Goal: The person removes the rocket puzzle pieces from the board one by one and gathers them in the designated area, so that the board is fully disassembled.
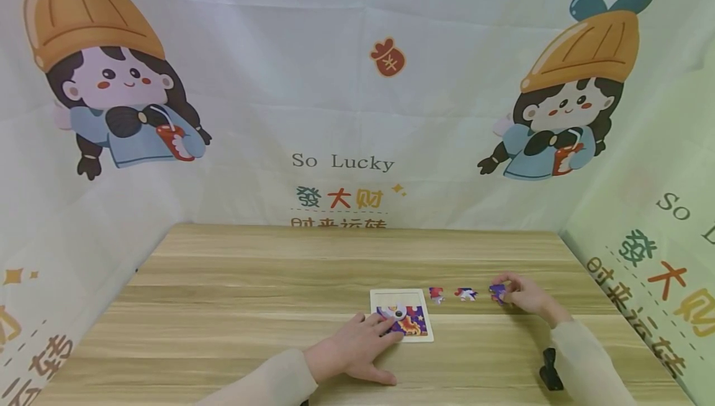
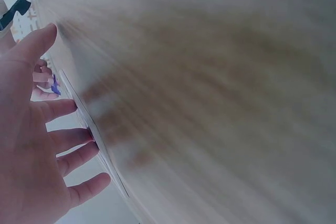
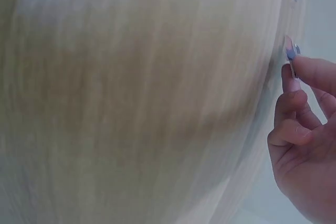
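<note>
A puzzle board [image 1: 429, 325] with a pale frame lies on the table, its lower part filled with a purple, red and yellow picture and its upper part bare. My left hand [image 1: 362, 345] rests on the board's left side, fingers spread and fairly straight. In the left wrist view the fingertips [image 2: 89, 135] touch the board's edge. My right hand [image 1: 525, 294] pinches a purple puzzle piece [image 1: 496, 293] between thumb and fingers, right of the board. In the right wrist view that piece [image 3: 292, 55] stands tilted up on edge.
Two loose puzzle pieces, one red and purple [image 1: 436, 295] and one red and white [image 1: 466, 294], lie in a row between the board and my right hand. A black object [image 1: 550, 370] is beside the right sleeve. Printed cloth [image 1: 357, 114] hangs behind the table.
</note>
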A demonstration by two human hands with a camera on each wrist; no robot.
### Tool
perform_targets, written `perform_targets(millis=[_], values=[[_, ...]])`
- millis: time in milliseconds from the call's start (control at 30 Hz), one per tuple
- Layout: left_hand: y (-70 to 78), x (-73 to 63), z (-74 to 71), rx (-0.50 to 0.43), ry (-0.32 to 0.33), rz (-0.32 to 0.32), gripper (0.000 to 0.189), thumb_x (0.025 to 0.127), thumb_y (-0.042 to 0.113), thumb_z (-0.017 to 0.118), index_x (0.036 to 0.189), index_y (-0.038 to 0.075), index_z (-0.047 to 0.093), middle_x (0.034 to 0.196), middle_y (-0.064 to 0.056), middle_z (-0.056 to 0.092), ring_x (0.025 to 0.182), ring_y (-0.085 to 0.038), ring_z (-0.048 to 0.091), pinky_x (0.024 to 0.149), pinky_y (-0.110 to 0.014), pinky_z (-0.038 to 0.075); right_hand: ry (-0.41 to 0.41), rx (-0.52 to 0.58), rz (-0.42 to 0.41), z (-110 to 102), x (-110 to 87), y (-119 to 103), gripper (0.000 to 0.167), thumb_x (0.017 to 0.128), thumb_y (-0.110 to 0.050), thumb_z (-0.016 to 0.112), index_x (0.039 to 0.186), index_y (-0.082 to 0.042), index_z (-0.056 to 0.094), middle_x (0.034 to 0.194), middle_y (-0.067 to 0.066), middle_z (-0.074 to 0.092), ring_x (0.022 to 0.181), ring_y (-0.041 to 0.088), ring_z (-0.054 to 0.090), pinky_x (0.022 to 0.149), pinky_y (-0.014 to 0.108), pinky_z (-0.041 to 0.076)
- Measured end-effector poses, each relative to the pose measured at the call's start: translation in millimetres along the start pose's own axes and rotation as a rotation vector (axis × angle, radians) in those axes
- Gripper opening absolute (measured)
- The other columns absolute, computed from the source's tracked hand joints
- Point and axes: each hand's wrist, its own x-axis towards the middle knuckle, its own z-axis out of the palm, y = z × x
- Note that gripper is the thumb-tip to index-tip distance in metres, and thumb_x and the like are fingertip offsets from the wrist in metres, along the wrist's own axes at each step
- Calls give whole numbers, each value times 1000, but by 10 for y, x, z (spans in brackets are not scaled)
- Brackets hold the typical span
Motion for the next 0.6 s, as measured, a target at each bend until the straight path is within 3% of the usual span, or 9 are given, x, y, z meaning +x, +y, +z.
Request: perform_targets(millis=[233,600], values=[[6,-4,2,16,-1,-2,75,74,70,43,131,22,42,134,-6,39,117,-21,36,86,-40,36,43,-72,-34,35,0,4,27,74,10,51,102,10,51,71,7,48,57,17,45,48,26,37],[36,-21,-4,29,-9,-15,78,75,71,39,134,21,39,136,-7,36,119,-23,35,89,-44,34,44,-132,-79,52,18,7,23,75,10,52,98,10,51,72,8,50,57,16,45,48,27,38]])
